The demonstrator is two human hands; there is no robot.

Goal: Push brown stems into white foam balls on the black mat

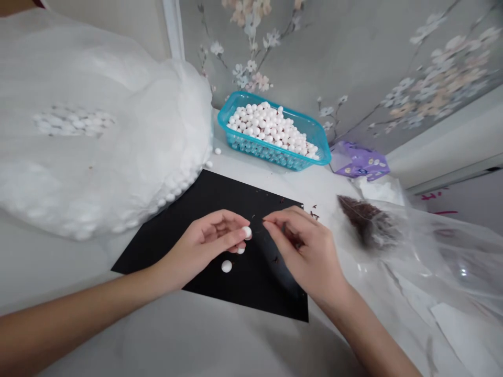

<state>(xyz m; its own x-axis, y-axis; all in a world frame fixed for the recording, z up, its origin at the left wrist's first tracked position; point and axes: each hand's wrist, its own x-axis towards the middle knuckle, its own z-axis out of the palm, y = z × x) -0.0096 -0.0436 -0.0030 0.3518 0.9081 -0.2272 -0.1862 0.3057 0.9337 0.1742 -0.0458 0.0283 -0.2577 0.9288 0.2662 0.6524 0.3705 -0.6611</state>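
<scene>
My left hand [208, 241] pinches a small white foam ball [247, 232] between thumb and fingertips over a black sheet [220, 201]. Facing it, my right hand [304, 251] is closed in a pinch on a thin dark stem [257, 219] whose tip points at the ball. Two more white balls [227, 266] lie on the black sheet just below my left fingers.
A turquoise basket [236, 140] full of white balls stands at the back. A big clear bag [98, 141] of white balls fills the left. To the right lies a clear bag holding dark brown stems [367, 222], and behind it a purple packet [359, 161].
</scene>
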